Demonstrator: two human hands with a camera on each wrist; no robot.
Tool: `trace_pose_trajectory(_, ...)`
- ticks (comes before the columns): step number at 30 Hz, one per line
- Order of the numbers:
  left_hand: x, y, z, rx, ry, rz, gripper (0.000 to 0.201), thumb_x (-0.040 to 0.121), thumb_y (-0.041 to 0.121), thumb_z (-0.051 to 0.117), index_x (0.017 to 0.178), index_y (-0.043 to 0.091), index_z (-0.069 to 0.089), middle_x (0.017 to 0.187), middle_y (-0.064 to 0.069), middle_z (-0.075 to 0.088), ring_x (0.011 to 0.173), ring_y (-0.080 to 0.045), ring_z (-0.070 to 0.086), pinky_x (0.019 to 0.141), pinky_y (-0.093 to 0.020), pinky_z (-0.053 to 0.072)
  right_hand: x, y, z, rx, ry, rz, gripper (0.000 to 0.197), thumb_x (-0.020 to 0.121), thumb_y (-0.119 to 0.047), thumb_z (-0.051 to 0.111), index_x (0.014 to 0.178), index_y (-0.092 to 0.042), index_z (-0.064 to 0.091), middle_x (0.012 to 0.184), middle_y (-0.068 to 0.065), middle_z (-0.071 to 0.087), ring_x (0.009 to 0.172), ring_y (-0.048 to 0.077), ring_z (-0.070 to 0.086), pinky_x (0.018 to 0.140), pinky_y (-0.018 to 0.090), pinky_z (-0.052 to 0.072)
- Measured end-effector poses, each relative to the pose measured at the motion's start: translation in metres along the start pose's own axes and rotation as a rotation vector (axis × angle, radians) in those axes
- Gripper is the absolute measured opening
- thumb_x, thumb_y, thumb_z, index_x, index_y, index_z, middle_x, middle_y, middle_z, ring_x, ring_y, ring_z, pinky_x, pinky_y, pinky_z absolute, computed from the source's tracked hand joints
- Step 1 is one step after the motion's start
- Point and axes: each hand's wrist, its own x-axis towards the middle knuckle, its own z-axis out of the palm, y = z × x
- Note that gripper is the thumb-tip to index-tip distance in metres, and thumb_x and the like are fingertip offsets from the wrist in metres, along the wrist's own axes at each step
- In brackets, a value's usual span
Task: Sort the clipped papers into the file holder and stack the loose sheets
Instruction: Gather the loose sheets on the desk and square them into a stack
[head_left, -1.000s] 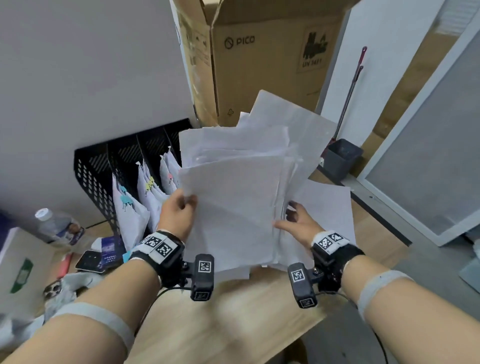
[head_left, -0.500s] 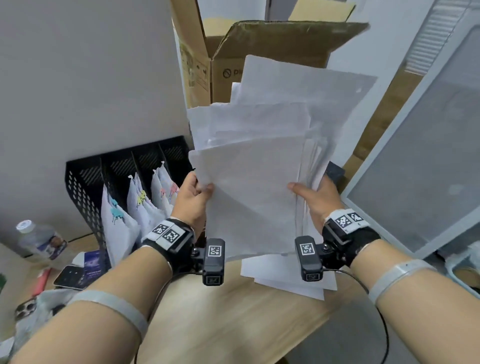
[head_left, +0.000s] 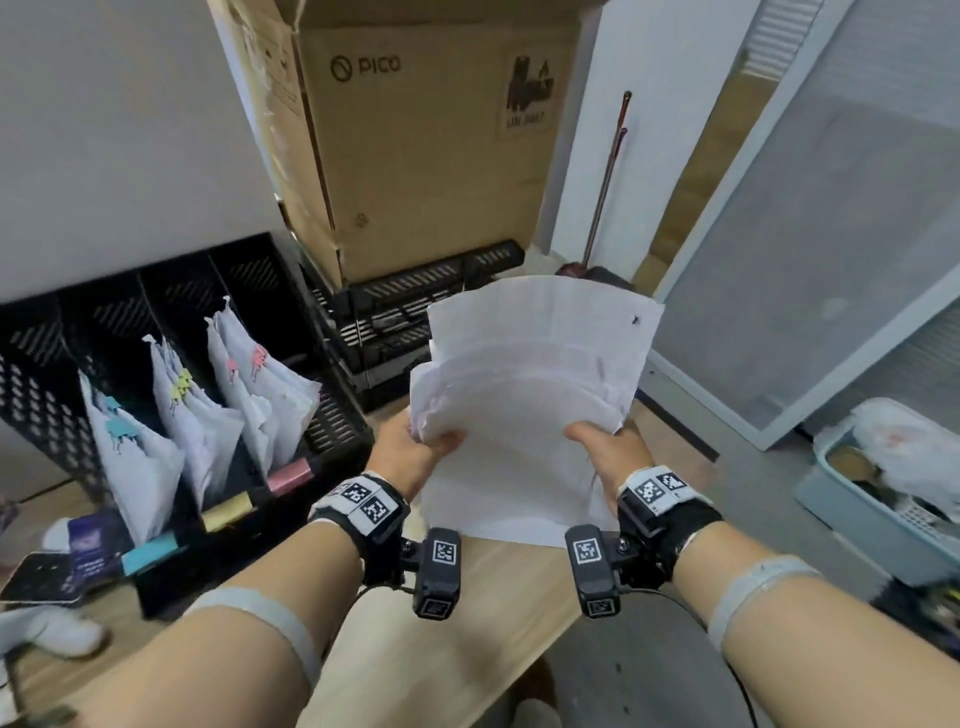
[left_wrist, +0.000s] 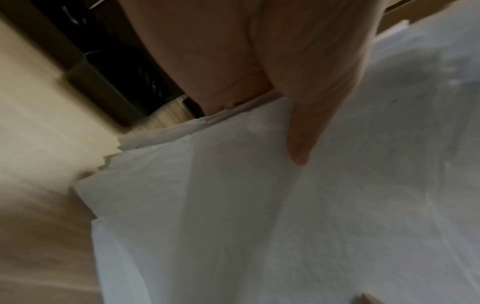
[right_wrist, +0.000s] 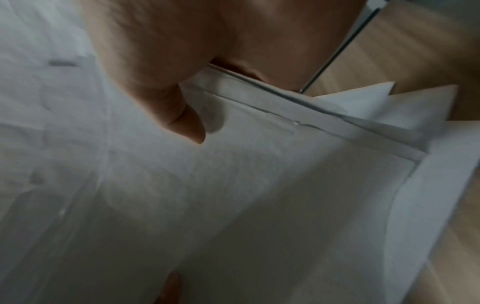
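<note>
A thick, uneven pile of loose white sheets (head_left: 524, 395) is held upright on its lower edge over the wooden table (head_left: 467, 639). My left hand (head_left: 415, 447) grips its left side with the thumb (left_wrist: 298, 144) lying across the front sheet (left_wrist: 285, 216). My right hand (head_left: 602, 449) grips the right side, thumb (right_wrist: 187, 123) on the front of the sheets (right_wrist: 233, 205), whose edges are fanned. The black mesh file holder (head_left: 47, 395) stands at the left. Clipped papers with blue (head_left: 117, 426), yellow (head_left: 182, 387) and pink (head_left: 254, 358) clips sit in separate slots.
A large cardboard box (head_left: 415, 145) stands behind on a black tray rack (head_left: 415, 306). A phone (head_left: 31, 577) and a purple card (head_left: 91, 545) lie at the left. A grey bin (head_left: 883, 499) sits on the floor at the right, beside a glass partition (head_left: 831, 260).
The pile has come down from in front of the box to the table's height, and its sheets are more gathered. Both hands kept their hold. My head view tilted downward.
</note>
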Motion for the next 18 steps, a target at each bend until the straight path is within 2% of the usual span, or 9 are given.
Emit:
trace_pose_trajectory(3, -0.002, -0.002, 0.007, 0.039, -0.038, 0.021, 0.043, 0.067, 0.023, 0.084, 0.103, 0.045, 0.074, 0.114, -0.004, 0.075, 0.109, -0.028, 0.069, 0.097, -0.052, 0.054, 0.004, 0.008, -0.004, 0.021, -0.015, -0.038, 0.047, 0.067, -0.015, 0.072, 0.112, -0.022, 0.061, 0.099, 0.0, 0.072, 0.097, 0.022, 0.067, 0.097, 0.041, 0.052)
trace_pose_trajectory(5, 0.001, -0.002, 0.008, 0.05, -0.044, 0.023, 0.043, 0.068, 0.025, 0.084, 0.105, 0.046, 0.074, 0.116, -0.003, 0.074, 0.111, -0.028, 0.068, 0.099, -0.054, 0.053, 0.008, 0.006, -0.007, 0.038, -0.011, -0.056, 0.052, 0.074, -0.005, 0.069, 0.121, -0.02, 0.052, 0.099, 0.0, 0.069, 0.096, 0.019, 0.065, 0.096, 0.039, 0.05)
trace_pose_trajectory(7, 0.005, -0.003, 0.008, 0.046, -0.042, 0.024, 0.042, 0.065, 0.031, 0.083, 0.105, 0.04, 0.075, 0.114, -0.006, 0.075, 0.11, -0.032, 0.068, 0.098, -0.057, 0.052, 0.013, 0.003, -0.011, 0.034, -0.007, -0.06, 0.047, 0.077, -0.002, 0.066, 0.115, -0.024, 0.049, 0.097, -0.001, 0.066, 0.098, 0.022, 0.064, 0.093, 0.037, 0.048)
trace_pose_trajectory(9, 0.009, 0.005, 0.012, 0.033, -0.041, 0.028, 0.04, 0.069, 0.025, 0.082, 0.109, 0.029, 0.075, 0.113, -0.007, 0.075, 0.109, -0.033, 0.068, 0.098, -0.056, 0.052, 0.016, -0.008, -0.013, 0.03, -0.01, -0.073, 0.045, 0.076, -0.003, 0.065, 0.109, -0.029, 0.05, 0.1, 0.0, 0.066, 0.102, 0.024, 0.064, 0.093, 0.037, 0.049)
trace_pose_trajectory(11, 0.014, 0.02, 0.013, -0.004, -0.048, 0.057, 0.035, 0.079, 0.005, 0.078, 0.112, 0.017, 0.074, 0.113, -0.009, 0.074, 0.106, -0.029, 0.068, 0.096, -0.048, 0.055, 0.019, -0.026, -0.016, 0.064, 0.001, -0.108, 0.05, 0.075, 0.001, 0.062, 0.117, -0.024, 0.052, 0.101, -0.001, 0.067, 0.101, 0.022, 0.064, 0.089, 0.034, 0.051)
trace_pose_trajectory(13, 0.022, 0.033, 0.009, -0.052, -0.068, 0.086, 0.036, 0.083, -0.007, 0.072, 0.117, 0.006, 0.07, 0.113, -0.011, 0.074, 0.102, -0.022, 0.068, 0.087, -0.035, 0.057, 0.022, -0.047, -0.022, 0.094, -0.014, -0.145, 0.054, 0.076, 0.002, 0.059, 0.124, -0.021, 0.052, 0.101, -0.002, 0.068, 0.096, 0.019, 0.065, 0.075, 0.023, 0.054)
trace_pose_trajectory(15, 0.027, 0.041, 0.004, -0.081, -0.111, 0.102, 0.044, 0.081, -0.005, 0.075, 0.123, 0.006, 0.067, 0.118, -0.009, 0.073, 0.105, -0.019, 0.07, 0.086, -0.029, 0.057, 0.022, -0.06, -0.026, 0.097, -0.046, -0.172, 0.052, 0.08, 0.007, 0.052, 0.123, -0.022, 0.051, 0.094, -0.006, 0.065, 0.087, 0.012, 0.062, 0.062, 0.016, 0.05)
trace_pose_trajectory(16, 0.029, 0.038, 0.002, -0.075, -0.124, 0.096, 0.048, 0.078, -0.002, 0.079, 0.123, 0.01, 0.067, 0.119, -0.007, 0.073, 0.108, -0.02, 0.069, 0.089, -0.031, 0.057, 0.023, -0.06, -0.026, 0.09, -0.06, -0.155, 0.052, 0.081, 0.009, 0.049, 0.122, -0.023, 0.051, 0.092, -0.006, 0.063, 0.085, 0.013, 0.06, 0.064, 0.019, 0.048)
trace_pose_trajectory(18, 0.028, 0.025, 0.001, 0.003, -0.135, 0.084, 0.051, 0.075, 0.006, 0.085, 0.121, 0.019, 0.068, 0.12, -0.004, 0.073, 0.112, -0.02, 0.068, 0.098, -0.039, 0.055, 0.024, -0.051, -0.023, 0.034, -0.112, -0.058, 0.053, 0.079, 0.009, 0.047, 0.12, -0.024, 0.054, 0.092, -0.006, 0.061, 0.086, 0.019, 0.054, 0.077, 0.023, 0.046)
